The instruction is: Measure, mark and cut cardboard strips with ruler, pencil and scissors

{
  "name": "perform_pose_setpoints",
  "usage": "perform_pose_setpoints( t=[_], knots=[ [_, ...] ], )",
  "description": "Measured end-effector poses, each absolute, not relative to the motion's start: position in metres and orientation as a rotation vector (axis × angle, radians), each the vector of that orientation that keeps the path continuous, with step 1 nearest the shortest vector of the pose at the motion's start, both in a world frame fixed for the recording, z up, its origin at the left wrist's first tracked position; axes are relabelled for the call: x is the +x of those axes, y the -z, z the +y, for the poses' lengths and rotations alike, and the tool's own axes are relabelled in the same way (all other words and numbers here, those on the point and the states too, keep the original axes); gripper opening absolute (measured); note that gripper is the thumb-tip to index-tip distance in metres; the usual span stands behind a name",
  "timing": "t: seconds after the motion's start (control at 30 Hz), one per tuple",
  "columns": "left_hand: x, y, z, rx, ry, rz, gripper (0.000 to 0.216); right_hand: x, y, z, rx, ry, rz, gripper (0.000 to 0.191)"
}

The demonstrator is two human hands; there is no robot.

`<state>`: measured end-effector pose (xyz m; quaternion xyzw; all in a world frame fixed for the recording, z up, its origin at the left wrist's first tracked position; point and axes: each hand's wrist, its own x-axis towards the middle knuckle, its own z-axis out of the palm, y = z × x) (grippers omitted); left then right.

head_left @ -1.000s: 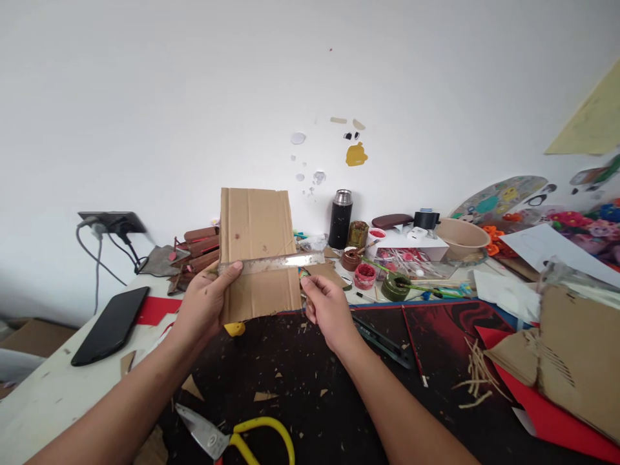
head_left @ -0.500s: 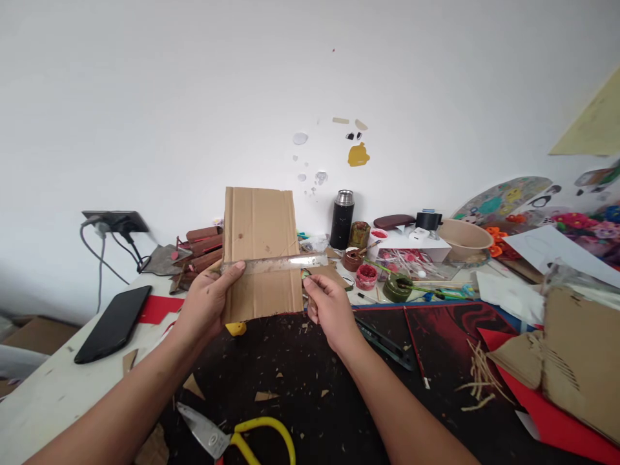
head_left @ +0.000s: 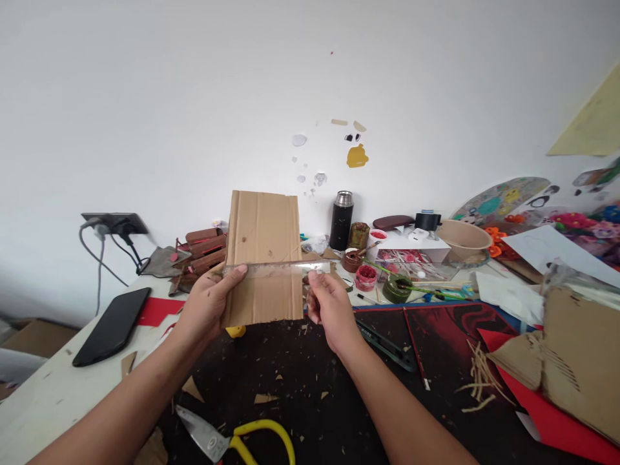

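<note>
Matt cardboard [head_left: 265, 232], glossy plastic ruler [head_left: 276, 268]

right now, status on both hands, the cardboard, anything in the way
Left fingers pinching clear ruler across cardboard. Right fingers at ruler's right end, contact unclear. Scissors on dark mat, seemingly not blocking.

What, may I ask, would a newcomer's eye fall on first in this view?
Probably the cardboard sheet held up left of centre, the left hand holding a clear ruler across it. Next come the yellow-handled scissors on the dark mat below, and the black flask near the wall.
</note>
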<state>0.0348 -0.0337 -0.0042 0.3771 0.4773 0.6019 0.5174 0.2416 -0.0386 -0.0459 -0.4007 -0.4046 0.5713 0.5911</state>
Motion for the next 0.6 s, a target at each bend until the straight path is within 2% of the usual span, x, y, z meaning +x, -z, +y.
perform_pose_setpoints(
  t=[0.6],
  knots=[
    [0.0359,0.0084,-0.0363,0.924,-1.383,1.140,0.057,0.2440,0.0440,-0.0353,-0.927,-1.303,-0.828,0.066]
  ],
)
